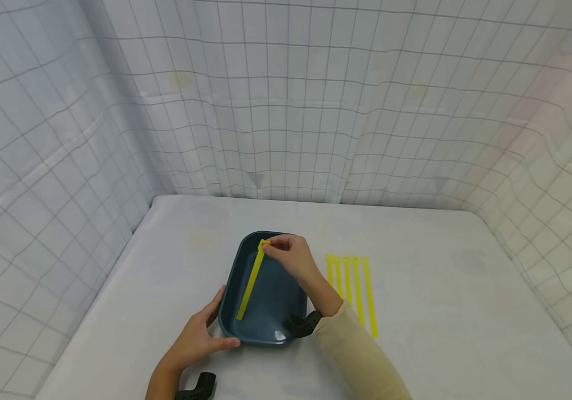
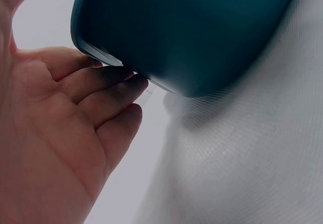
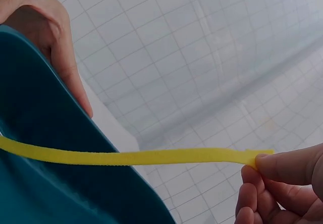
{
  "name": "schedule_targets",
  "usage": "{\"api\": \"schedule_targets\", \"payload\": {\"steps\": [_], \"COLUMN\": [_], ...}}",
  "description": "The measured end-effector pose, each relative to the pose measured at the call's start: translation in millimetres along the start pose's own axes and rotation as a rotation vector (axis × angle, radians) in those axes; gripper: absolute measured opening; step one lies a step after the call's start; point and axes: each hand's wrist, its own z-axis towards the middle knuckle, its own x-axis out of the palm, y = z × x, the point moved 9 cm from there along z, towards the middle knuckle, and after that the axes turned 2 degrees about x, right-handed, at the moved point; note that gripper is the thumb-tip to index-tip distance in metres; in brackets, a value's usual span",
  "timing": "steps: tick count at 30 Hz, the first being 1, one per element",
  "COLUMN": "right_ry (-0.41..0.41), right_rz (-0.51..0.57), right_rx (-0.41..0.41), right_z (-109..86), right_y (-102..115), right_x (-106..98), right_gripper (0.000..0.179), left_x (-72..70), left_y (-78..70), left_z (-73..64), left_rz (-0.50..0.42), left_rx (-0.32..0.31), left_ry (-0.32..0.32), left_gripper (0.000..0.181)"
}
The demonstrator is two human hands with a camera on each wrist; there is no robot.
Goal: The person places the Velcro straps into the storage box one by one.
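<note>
A yellow hook-and-loop cable tie [image 3: 121,158] with a wider head hangs from my right hand [image 1: 291,256]; thumb and forefinger pinch it at the head. In the head view its long tail slants over the inside of a dark teal tray [image 1: 276,300], towards the near left corner. My left hand [image 1: 198,339] holds that corner, thumb at the near rim and fingers along the left wall. In the left wrist view the fingertips [image 2: 136,82] touch the tray's outer side.
Several more yellow cable ties [image 1: 367,289] lie side by side on the white table [image 1: 441,311] right of the tray, partly hidden by the right forearm. Grid-patterned white curtains [image 1: 286,111] enclose the table at the back and sides.
</note>
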Motion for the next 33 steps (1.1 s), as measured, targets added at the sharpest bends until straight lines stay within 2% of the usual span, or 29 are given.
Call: {"api": "schedule_targets", "payload": {"steps": [2, 7, 17, 33], "right_ry": [-0.010, -0.035, -0.013, -0.006], "right_rz": [0.008, 0.005, -0.003, -0.098], "right_rx": [0.021, 0.066, 0.070, 0.164], "right_z": [5.9, 9.0, 22.7, 36.8], "right_y": [-12.7, -25.5, -29.8, -53.3], "right_x": [-0.7, -2.3, 0.4, 10.6], "right_gripper": [0.020, 0.021, 0.019, 0.018], "left_x": [0.5, 2.8, 1.3, 2.0], "left_y": [1.1, 3.7, 1.9, 3.5], "left_z": [0.0, -0.6, -0.4, -0.3], "left_rz": [-0.007, -0.010, 0.001, -0.038], "left_rx": [-0.005, -0.012, -0.019, -0.030], "left_ry": [0.003, 0.013, 0.006, 0.020], "left_gripper": [0.101, 0.102, 0.103, 0.100]}}
